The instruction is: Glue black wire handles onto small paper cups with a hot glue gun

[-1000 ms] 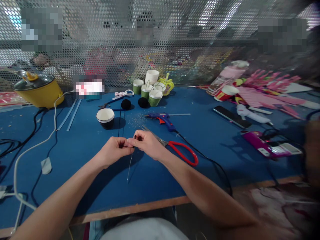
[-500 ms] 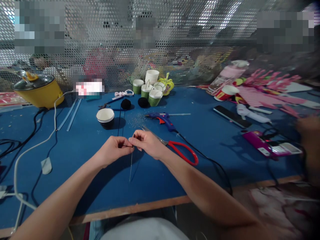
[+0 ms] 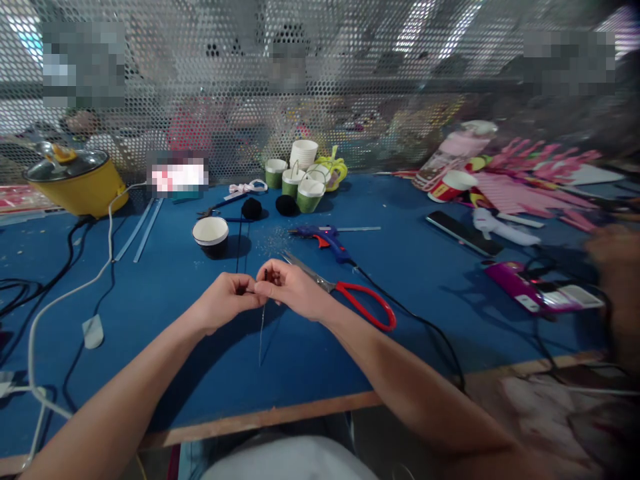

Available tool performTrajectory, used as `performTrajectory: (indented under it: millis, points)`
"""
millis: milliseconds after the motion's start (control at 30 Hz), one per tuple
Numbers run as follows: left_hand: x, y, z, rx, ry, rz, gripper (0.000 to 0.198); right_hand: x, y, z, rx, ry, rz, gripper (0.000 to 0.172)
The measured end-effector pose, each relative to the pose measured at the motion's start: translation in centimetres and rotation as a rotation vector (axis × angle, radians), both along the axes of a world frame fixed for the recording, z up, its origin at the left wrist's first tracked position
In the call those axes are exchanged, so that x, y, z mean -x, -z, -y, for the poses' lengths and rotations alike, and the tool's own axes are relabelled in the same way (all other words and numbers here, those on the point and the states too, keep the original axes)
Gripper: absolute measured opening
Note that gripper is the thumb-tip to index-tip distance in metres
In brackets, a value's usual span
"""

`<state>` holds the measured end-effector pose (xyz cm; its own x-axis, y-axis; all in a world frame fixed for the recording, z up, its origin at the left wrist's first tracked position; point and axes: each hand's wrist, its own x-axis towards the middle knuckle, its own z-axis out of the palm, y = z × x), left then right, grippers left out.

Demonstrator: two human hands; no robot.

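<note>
Blue table (image 3: 150,287), left hand (image 3: 225,305) and right hand (image 3: 296,288) together, fingers of both pinching a thin wire (image 3: 261,337), red scissors (image 3: 361,301) beside

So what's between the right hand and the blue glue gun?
The red-handled scissors lie there, blades just beyond the right hand; the head view shows it.

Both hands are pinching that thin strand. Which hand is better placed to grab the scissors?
Right hand, probably: the scissors lie right beside it, red handles by its wrist. The left hand sits across the strand from them.
</note>
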<state>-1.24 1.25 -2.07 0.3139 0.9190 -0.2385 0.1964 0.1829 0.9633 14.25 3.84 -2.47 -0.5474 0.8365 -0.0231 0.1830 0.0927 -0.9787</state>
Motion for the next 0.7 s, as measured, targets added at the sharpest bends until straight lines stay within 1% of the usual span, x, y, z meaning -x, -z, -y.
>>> performTrajectory:
  millis: [33, 100, 233, 333, 567, 633, 700]
  points:
    - [0.01, -0.11, -0.01, 0.021, -0.004, 0.010, 0.017, -0.01, -0.06, 0.01, 0.019, -0.021, -0.036, 0.025]
    - [0.04, -0.18, -0.04, 0.048, -0.009, 0.023, 0.017, -0.04, -0.18, 0.01, 0.023, -0.018, -0.051, 0.025]
    - [0.14, 0.24, -0.09, 0.006, 0.014, 0.019, 0.019, -0.08, -0.24, -0.04, -0.027, 0.049, 0.042, 0.027]
    - [0.20, 0.52, -0.09, -0.028, 0.023, -0.011, 0.021, -0.09, -0.13, -0.07, -0.070, 0.071, 0.085, 0.029]
    - [0.04, 0.54, -0.06, -0.046, -0.008, -0.044, 0.020, -0.02, 0.11, -0.19, -0.163, 0.132, 0.162, 0.035]
    - [0.00, 0.53, -0.06, -0.041, -0.015, -0.041, 0.019, -0.02, 0.13, -0.17, -0.160, 0.136, 0.172, 0.036]
    - [-0.02, 0.40, -0.06, -0.022, -0.013, -0.020, 0.018, -0.02, 0.09, -0.14, -0.113, 0.107, 0.140, 0.034]
